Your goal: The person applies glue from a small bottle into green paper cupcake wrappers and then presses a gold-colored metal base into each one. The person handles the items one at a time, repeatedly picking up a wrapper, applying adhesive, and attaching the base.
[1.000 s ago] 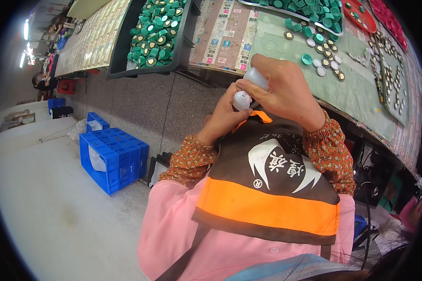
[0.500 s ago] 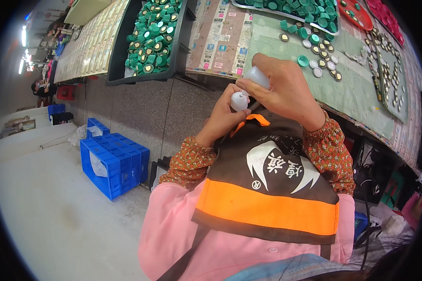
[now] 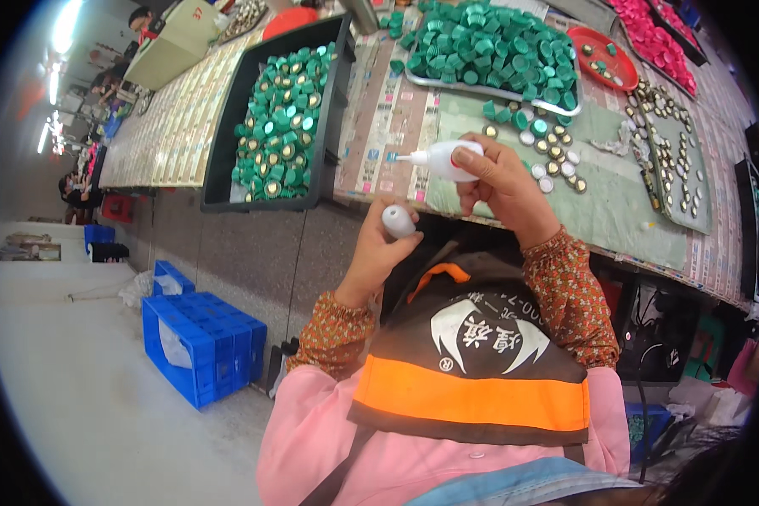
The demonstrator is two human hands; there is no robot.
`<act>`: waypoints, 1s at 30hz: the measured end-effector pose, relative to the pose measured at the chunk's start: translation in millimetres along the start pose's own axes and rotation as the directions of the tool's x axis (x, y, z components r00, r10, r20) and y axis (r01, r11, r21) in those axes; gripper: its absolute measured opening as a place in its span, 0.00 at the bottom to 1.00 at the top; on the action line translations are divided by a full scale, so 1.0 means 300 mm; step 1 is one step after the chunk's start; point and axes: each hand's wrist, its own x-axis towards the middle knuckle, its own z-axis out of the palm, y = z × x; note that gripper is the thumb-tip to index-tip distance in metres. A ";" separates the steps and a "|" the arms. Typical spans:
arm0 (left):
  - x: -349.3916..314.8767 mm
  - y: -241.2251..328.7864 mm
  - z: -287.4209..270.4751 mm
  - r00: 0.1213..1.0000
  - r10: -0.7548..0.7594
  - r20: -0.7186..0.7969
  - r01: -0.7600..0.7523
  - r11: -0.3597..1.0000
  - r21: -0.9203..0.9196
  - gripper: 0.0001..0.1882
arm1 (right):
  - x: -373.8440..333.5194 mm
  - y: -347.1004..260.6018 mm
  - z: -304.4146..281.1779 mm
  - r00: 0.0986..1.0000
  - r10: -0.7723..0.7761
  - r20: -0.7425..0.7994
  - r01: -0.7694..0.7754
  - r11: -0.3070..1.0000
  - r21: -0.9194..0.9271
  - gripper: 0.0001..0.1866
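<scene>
My right hand (image 3: 510,190) is closed round a white squeeze bottle (image 3: 437,160) with a thin nozzle, held tilted on its side just above the table's near edge, nozzle pointing left. My left hand (image 3: 369,257) pinches a smooth, rounded white piece (image 3: 401,222) with a small dark hole in its end, a little below and left of the bottle; its exact kind is unclear. The two things are apart. Beyond my right hand, several loose round discs (image 3: 555,152), white-faced or gold-faced, lie on the table beside some green pleated cups (image 3: 514,116).
A black tray (image 3: 336,110) of green cups with discs stands left on the table (image 3: 371,152). Behind are a metal tray (image 3: 489,89) heaped with green cups, a red plate (image 3: 624,83) and pink pieces (image 3: 662,34). More discs sit on a board (image 3: 690,218). Blue crates (image 3: 202,337) stand on the floor.
My right hand has drawn the bottle away from the white piece and turned it, so its nozzle shows pointing left. My left hand has moved slightly left and down. The view has tilted up.
</scene>
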 end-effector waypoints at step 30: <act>-0.024 0.132 -0.156 0.997 0.076 -0.017 -0.075 0.996 0.056 0.23 | 0.973 -0.227 -0.176 0.720 -0.654 -0.233 0.054 0.387 -0.921 0.21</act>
